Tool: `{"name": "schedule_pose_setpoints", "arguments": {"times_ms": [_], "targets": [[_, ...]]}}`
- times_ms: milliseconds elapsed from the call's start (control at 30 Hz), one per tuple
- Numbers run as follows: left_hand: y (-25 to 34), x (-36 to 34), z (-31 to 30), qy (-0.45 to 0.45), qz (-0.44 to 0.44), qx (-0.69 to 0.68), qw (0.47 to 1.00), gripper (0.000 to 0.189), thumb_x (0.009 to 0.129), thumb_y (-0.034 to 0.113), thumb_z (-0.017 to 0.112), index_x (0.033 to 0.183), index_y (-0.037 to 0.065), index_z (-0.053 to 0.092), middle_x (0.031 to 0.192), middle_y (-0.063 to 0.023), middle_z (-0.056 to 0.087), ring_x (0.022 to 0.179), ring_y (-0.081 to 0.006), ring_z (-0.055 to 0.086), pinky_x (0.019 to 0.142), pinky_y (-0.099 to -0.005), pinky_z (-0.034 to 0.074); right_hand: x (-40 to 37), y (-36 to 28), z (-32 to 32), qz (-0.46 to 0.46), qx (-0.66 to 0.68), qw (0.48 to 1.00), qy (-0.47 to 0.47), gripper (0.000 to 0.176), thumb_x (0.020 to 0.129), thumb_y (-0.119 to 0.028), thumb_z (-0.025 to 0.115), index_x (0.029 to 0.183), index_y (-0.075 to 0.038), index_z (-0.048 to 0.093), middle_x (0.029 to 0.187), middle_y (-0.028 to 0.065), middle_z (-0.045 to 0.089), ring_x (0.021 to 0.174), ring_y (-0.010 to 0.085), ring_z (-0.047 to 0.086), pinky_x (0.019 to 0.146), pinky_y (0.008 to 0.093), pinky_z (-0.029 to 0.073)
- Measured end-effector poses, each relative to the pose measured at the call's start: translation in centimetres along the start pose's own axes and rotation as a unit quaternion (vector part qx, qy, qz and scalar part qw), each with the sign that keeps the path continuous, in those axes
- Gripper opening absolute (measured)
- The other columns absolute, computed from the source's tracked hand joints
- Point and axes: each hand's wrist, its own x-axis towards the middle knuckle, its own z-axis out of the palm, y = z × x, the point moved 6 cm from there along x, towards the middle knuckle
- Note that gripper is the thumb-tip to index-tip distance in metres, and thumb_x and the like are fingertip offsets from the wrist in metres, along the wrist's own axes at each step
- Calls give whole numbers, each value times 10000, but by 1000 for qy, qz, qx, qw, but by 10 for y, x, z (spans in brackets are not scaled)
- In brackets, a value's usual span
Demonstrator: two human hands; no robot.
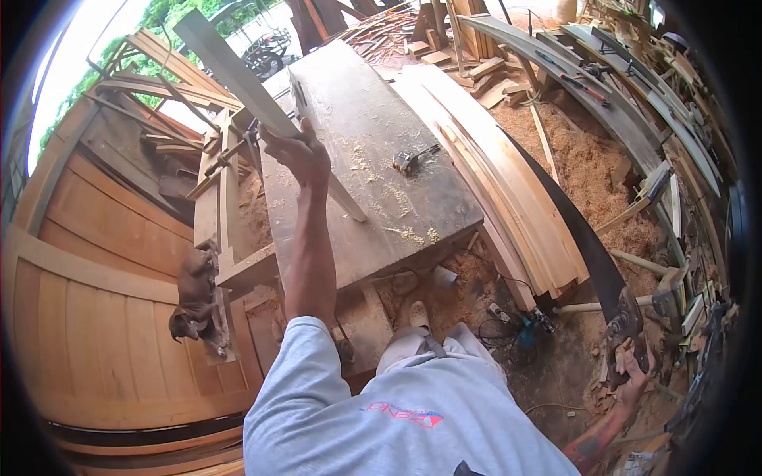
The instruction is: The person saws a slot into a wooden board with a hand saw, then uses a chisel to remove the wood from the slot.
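Observation:
My left hand (300,155) is closed around a long, squared wooden bar (230,73). The bar slants across the left part of the workbench (341,95), its far end raised toward the upper left and its near end at the bench top. Low on the right, my right hand (635,371) grips a handsaw by its dark wooden handle (625,321). The saw's long dark blade (575,218) points up and away, beside a stack of boards and apart from the bar. A small dark tool (409,161) lies on the bench among shavings.
Long pale boards (508,182) are stacked along the bench's right side. A brown dog (198,293) lies at the left near panelled wooden doors (103,317). A teal power tool (524,329) with a cord sits on the floor. Sawdust (571,151) and planks cover the right.

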Motion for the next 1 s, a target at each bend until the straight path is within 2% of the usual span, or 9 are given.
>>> {"name": "schedule_pose_setpoints", "arguments": {"times_ms": [167, 233, 300, 367, 400, 500, 700, 767, 1000], "targets": [[-13, 17, 9, -78, -97, -63, 990, 873, 927, 205, 631, 1481, -49, 5, 1307, -386, 377, 1219, -465, 373, 1035, -593, 284, -51, -41, -38, -47, -149, 985, 73, 518, 840, -254, 730, 1235, 32, 554, 828, 30, 516, 684, 118, 469, 661, 264, 403], [-23, 26, 10, -151, -197, 13, 969, 888, 900, 126, 642, 1470, -103, 1, 1326, -319, 348, 1304, -388, 320, 1105, -525, 239, -67, -74, -42, -57, -299, 952, 17, 580, 786, -351, 772, 1174, 25, 562, 840, 37, 512, 735, 143, 478, 717, 299, 408], [-53, 37, 15, -172, -174, 96, 965, 972, 849, 199, 721, 1462, -107, 31, 1349, -319, 386, 1310, -403, 388, 1094, -495, 317, -71, -89, -26, 41, -289, 957, -11, 655, 656, -414, 853, 1076, 24, 606, 852, 25, 523, 748, 139, 522, 686, 288, 430], [-54, 50, 12, -220, -137, -47, 965, 893, 764, 365, 814, 1381, -93, 359, 1231, -288, 524, 1126, -402, 572, 979, -455, 451, -77, -95, -8, 2, -280, 959, -44, 634, 648, -421, 853, 1029, 26, 615, 863, 38, 534, 740, 142, 540, 663, 287, 431], [-42, 55, 7, -194, -69, 82, 975, 688, 662, 454, 875, 1069, -51, 648, 1088, -232, 619, 932, -355, 672, 841, -410, 524, -78, -92, 4, 31, -262, 964, -34, 614, 630, -438, 856, 961, 32, 639, 799, 38, 567, 690, 139, 554, 628, 287, 431], [-41, 56, 15, -140, -83, 110, 981, 512, 664, 423, 882, 872, -15, 718, 1053, -187, 641, 906, -310, 680, 811, -407, 526, -62, -76, 47, 69, -237, 954, -172, 602, 631, -479, 865, 874, 31, 657, 714, 27, 592, 634, 128, 556, 598, 280, 429], [-69, 49, 27, -107, -132, -24, 985, 419, 620, 282, 892, 829, 0, 663, 979, -165, 608, 852, -344, 648, 809, -425, 525, -58, -57, 92, 17, -222, 946, -236, 565, 689, -475, 868, 847, 28, 666, 665, 20, 605, 594, 117, 553, 571, 264, 416], [-63, 47, 19, -41, -102, 5, 994, 346, 667, 225, 854, 836, -14, 670, 826, -154, 689, 774, -270, 684, 756, -371, 532, -62, -55, 97, 10, -190, 959, -210, 538, 701, -448, 868, 849, 28, 667, 663, 19, 604, 604, 114, 557, 573, 263, 417], [-71, 48, 18, -80, -114, -11, 990, 341, 671, 174, 813, 886, -22, 634, 893, -161, 661, 796, -287, 667, 791, -380, 522, -64, -44, 132, 41, -177, 951, -251, 460, 713, -345, 882, 856, 31, 659, 658, 18, 603, 590, 99, 554, 550, 262, 418]]}}
